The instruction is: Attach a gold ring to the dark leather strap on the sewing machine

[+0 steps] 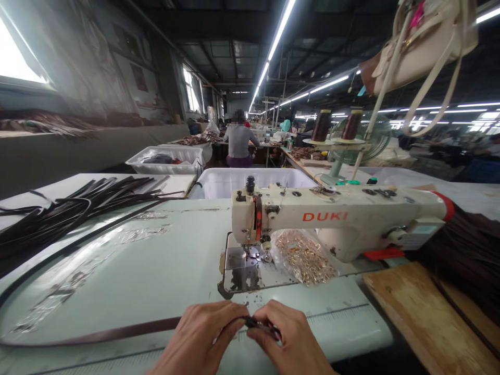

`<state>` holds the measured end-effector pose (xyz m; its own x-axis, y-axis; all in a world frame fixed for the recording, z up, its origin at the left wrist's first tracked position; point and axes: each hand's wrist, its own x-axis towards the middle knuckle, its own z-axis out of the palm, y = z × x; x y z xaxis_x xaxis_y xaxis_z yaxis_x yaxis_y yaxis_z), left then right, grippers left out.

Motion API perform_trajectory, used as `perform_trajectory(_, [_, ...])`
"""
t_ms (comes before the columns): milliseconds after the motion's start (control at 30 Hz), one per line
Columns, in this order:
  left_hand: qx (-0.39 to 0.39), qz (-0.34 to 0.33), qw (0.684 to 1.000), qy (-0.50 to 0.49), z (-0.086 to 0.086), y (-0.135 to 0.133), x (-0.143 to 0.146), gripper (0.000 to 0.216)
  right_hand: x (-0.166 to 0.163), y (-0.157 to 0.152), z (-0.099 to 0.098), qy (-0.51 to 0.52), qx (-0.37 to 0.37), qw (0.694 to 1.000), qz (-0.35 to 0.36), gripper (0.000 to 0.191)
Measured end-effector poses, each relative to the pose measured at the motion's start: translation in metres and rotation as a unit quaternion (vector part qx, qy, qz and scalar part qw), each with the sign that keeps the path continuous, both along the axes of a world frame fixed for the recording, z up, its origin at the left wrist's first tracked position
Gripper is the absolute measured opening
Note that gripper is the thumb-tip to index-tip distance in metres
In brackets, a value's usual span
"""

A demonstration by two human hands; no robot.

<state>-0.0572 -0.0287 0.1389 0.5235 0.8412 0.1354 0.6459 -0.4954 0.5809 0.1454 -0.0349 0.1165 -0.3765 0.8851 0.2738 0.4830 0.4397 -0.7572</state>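
Both hands meet at the table's near edge: left hand [203, 336] and right hand [287, 338] pinch the end of a dark leather strap [117, 333], which trails away leftward across the table. It looks light, limp and smooth, best gripped near its end. Just beyond the hands stands a sewing machine [336, 219] marked DUKI, gold buckles [304, 258] bagged beside it

There is 1 view, from a camera on the person's head, looking forward and down across the table [156, 260]. Both hands sit very near at 6 o'clock, the sewing machine [336, 219] just beyond toward 1 o'clock. Past it, at 12 o'clock, the view runs far down the workshop aisle.
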Motion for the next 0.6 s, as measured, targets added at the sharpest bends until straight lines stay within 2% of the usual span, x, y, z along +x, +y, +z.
perform_trajectory(200, [-0.048,-0.051,0.997,-0.023,0.019,0.018,-0.004,0.022,0.000,0.011,0.010,0.003,-0.014,1.000,0.000,0.014])
perform_trajectory(300, [-0.055,-0.075,0.995,-0.022,0.024,0.023,-0.005,0.025,-0.003,0.011,0.007,0.019,0.028,0.999,-0.010,0.018])
perform_trajectory(400, [-0.066,-0.092,0.993,-0.031,0.022,0.027,-0.007,0.027,-0.006,0.011,0.003,0.042,0.082,0.995,-0.027,0.027])
perform_trajectory(533, [-0.120,-0.008,0.991,-0.053,0.014,0.036,-0.009,0.023,-0.009,0.012,-0.003,0.052,0.128,0.989,-0.052,0.033])
perform_trajectory(600, [-0.134,0.013,0.989,-0.060,0.013,0.040,-0.008,0.021,-0.009,0.013,-0.007,0.049,0.135,0.988,-0.054,0.034])
